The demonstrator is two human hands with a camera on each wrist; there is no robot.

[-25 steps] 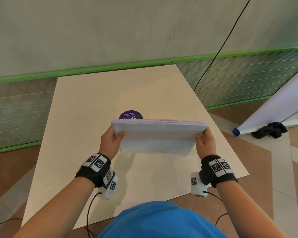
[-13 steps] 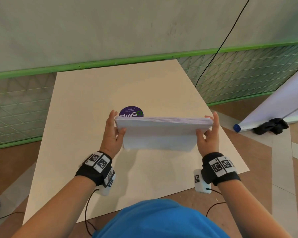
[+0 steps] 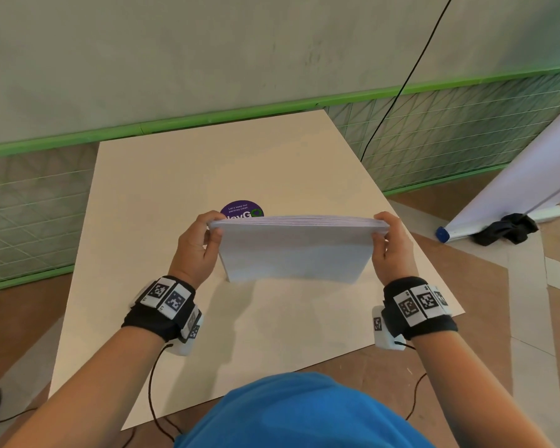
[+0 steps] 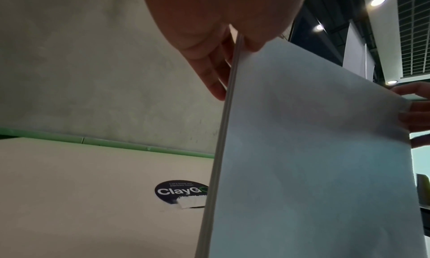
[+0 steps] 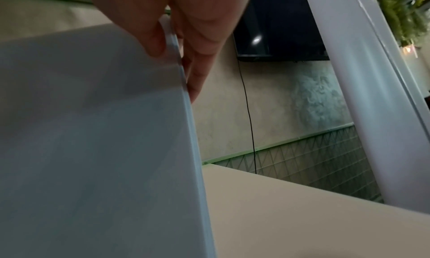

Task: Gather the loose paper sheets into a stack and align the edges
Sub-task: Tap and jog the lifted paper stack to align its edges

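A stack of white paper sheets point(image 3: 295, 250) stands upright on its long edge over the middle of the beige table point(image 3: 162, 195). My left hand point(image 3: 196, 245) grips its left end, thumb in front and fingers behind. My right hand point(image 3: 392, 244) grips the right end the same way. In the left wrist view the stack point(image 4: 314, 151) shows its thin side edge, with my left fingers point(image 4: 209, 72) behind it. In the right wrist view the stack point(image 5: 93, 133) fills the left, with my thumb on the front and my right fingers point(image 5: 197, 74) behind.
A round purple sticker point(image 3: 240, 208) lies on the table just behind the stack. A green-trimmed wall point(image 3: 207, 118) borders the far edge. A white roll-up banner point(image 3: 514, 192) with a black cloth point(image 3: 505, 227) at its base stands on the floor at right. A black cable point(image 3: 398, 88) hangs down the wall.
Both hands' fingers, stretched up beside the stack half a second ago, have curled back around its ends. The stack stays upright in the same spot.
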